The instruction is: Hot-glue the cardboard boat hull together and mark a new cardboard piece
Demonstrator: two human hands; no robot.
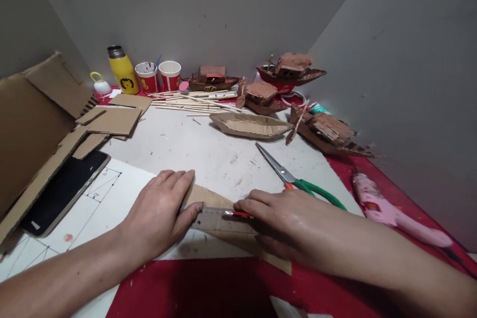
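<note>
A clear ruler lies across a flat piece of brown cardboard close in front of me. My left hand rests over the left end of both. Its fingers stretch forward and its thumb lies on the ruler. At the right end, my right hand has its fingers curled over a slim red pencil-like stick with a silvery end, which lies along the ruler. The palm hides most of that stick. Just beyond the right hand are open scissors with green and orange handles.
A bare cardboard boat hull sits ahead, with several brown model boats behind and right. Thin wooden sticks, paper cups and a yellow bottle stand farther back. Left are cardboard pieces and a phone; right, a pink glue gun.
</note>
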